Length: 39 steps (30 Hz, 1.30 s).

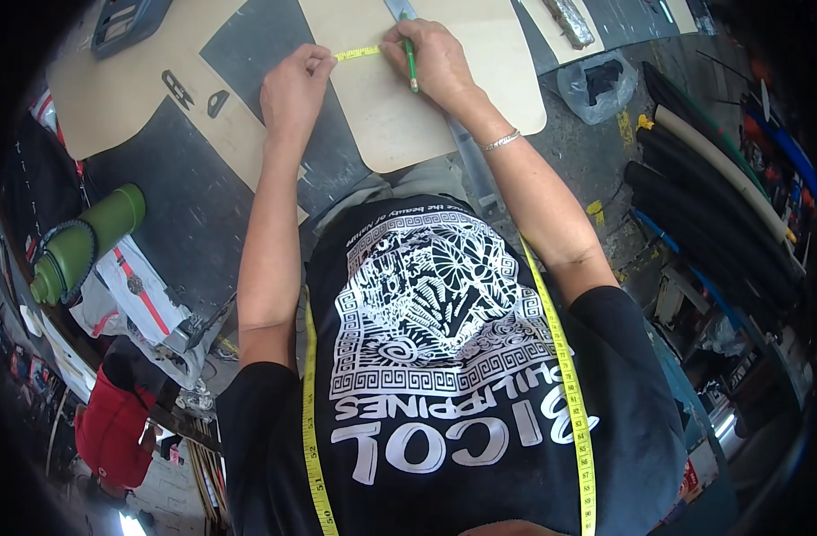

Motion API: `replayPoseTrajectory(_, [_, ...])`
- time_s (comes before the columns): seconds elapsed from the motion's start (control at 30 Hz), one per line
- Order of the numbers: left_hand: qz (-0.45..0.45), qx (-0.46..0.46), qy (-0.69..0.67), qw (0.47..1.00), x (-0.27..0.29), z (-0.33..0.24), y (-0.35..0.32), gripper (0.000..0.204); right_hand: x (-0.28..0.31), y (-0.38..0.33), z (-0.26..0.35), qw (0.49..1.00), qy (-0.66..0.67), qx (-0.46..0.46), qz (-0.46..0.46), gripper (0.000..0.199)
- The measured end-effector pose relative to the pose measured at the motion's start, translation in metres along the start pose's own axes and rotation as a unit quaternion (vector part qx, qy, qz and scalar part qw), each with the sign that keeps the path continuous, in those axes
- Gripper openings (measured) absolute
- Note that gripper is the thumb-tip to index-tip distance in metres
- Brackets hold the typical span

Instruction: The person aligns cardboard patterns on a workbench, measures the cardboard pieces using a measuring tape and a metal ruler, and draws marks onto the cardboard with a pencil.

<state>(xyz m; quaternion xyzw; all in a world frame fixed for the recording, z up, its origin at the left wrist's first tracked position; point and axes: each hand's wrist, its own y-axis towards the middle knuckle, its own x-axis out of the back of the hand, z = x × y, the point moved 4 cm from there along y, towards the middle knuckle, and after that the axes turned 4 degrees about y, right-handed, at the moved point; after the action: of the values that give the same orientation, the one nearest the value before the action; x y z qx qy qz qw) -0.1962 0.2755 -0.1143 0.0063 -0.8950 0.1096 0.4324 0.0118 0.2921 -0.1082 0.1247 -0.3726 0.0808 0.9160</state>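
A short length of yellow measuring tape (358,54) stretches between my hands over a tan card sheet (400,134) with rounded corners. My left hand (292,96) pinches one end of it at the card's left edge. With a green pencil (411,64) gripped in its fingers, my right hand (440,67) meets the tape's other end. Under that hand and wrist runs a long, see-through or metal ruler (473,161), partly hidden by my forearm. Yellow tape (559,344) also hangs down both sides of my black shirt; whether it joins the piece between my hands I cannot tell.
More tan card (113,98) lies left on the dark table (194,147), with a small black cutter (177,89) on it. A green roll (96,241) is at left, a plastic bag (596,87) and dark rolls (703,214) at right. Someone in red (113,429) is at lower left.
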Motion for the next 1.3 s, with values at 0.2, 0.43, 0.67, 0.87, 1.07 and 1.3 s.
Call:
replayPoseTrajectory(0.2, [-0.151, -0.160, 0.097, 0.971, -0.012, 0.013, -0.006, 0.021, -0.006, 0.003, 0.000, 0.999, -0.031, 0.022, -0.020, 0.014])
replayPoseTrajectory(0.43, [-0.167, -0.157, 0.086, 0.970, -0.019, 0.019, -0.009, 0.020, -0.006, 0.004, -0.002, 0.999, -0.037, -0.036, -0.005, 0.013])
replayPoseTrajectory(0.67, [-0.177, -0.128, 0.065, 0.974, -0.019, 0.012, -0.007, 0.017, -0.008, 0.006, -0.015, 0.997, 0.027, -0.036, -0.058, 0.014])
replayPoseTrajectory(0.87, [-0.176, -0.123, 0.072, 0.974, -0.021, 0.013, -0.008, 0.019, -0.006, 0.003, -0.013, 0.993, 0.062, -0.026, -0.099, 0.008])
replayPoseTrajectory(1.07, [-0.175, -0.115, 0.073, 0.975, -0.021, 0.012, -0.008, 0.021, -0.002, 0.002, -0.012, 0.992, 0.068, -0.012, -0.102, 0.008])
replayPoseTrajectory(1.3, [-0.175, -0.122, 0.074, 0.974, -0.021, 0.011, -0.007, 0.022, -0.002, 0.002, -0.015, 0.992, 0.083, -0.011, -0.099, 0.006])
